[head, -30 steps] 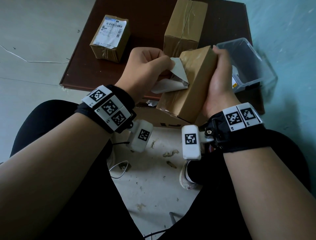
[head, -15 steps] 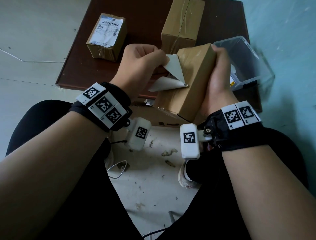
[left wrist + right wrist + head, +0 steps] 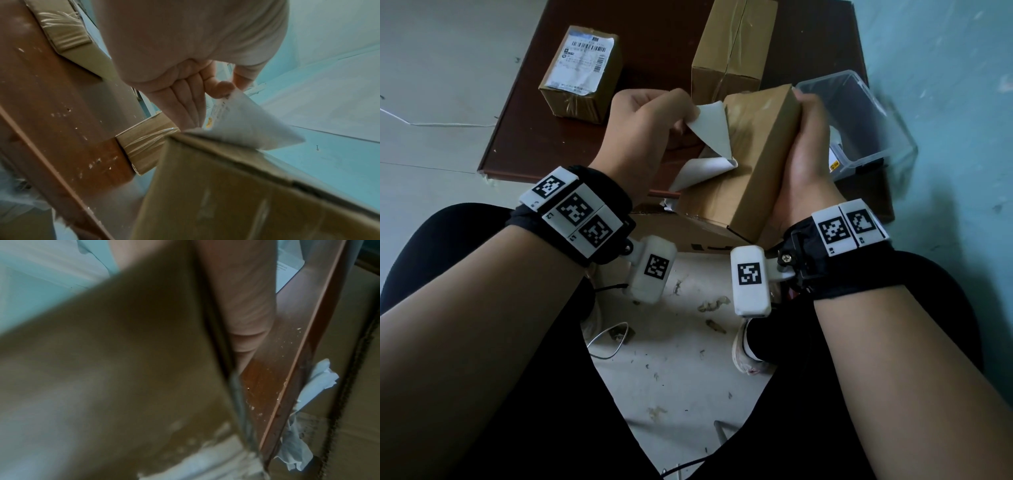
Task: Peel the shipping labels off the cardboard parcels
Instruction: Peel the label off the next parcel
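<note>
My right hand (image 3: pixel 803 150) grips a brown cardboard parcel (image 3: pixel 753 161) tilted over the near edge of the table, fingers hidden behind its far side. My left hand (image 3: pixel 650 120) pinches a white shipping label (image 3: pixel 710 137) whose upper part is lifted off the parcel's face. The label's lower part curls back but still clings to the box. In the left wrist view thumb and forefinger (image 3: pixel 221 88) pinch the label (image 3: pixel 246 123) above the parcel (image 3: pixel 236 186). The right wrist view is filled by the blurred parcel (image 3: pixel 123 361).
On the dark brown table (image 3: pixel 544 137) stand a small parcel with a label (image 3: pixel 582 72) at the back left and a taller taped parcel (image 3: pixel 732 48) behind my hands. A clear plastic bin (image 3: pixel 859 126) sits at the right. A large carton (image 3: pixel 685 236) lies below the table edge.
My left hand has pulled the label further off the parcel, up and to the left. The right hand keeps the same grip on the parcel.
</note>
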A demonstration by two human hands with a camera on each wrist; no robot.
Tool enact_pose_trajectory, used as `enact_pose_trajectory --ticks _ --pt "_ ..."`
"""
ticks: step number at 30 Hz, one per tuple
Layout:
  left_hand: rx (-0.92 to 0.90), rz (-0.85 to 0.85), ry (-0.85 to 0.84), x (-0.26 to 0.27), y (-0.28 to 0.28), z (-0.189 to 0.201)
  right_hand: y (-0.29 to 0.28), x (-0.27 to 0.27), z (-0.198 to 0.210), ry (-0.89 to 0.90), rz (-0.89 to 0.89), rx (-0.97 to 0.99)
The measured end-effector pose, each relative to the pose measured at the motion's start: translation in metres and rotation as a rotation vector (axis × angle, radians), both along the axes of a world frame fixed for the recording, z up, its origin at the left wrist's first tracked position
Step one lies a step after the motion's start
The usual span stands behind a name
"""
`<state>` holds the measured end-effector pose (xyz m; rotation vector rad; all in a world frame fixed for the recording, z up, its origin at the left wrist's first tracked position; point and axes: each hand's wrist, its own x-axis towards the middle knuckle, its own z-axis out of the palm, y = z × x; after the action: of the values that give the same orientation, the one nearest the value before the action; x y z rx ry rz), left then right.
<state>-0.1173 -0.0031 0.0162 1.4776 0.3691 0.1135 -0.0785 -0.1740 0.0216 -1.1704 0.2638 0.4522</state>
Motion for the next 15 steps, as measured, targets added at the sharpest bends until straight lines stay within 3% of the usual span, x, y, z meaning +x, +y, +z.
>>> enact_pose_trajectory --ticks 3,8,12,15 --pt "-0.042 -0.030 -0.009 -0.002 -0.004 0.001 0.001 0.001 -0.003 0.004 -0.016 0.016" --pt "0.046 -0.159 -0.108 -0.011 -0.012 0.005 0.003 -0.001 -0.001 0.043 -0.055 0.038" --pt "0.417 -0.299 -0.252 -0.013 -0.009 -0.001 0.004 -0.002 0.002 0.025 -0.071 0.024" --pt "0.532 -0.266 -0.293 -0.015 -0.007 -0.007 0.007 -0.002 0.002 0.083 -0.087 0.063"
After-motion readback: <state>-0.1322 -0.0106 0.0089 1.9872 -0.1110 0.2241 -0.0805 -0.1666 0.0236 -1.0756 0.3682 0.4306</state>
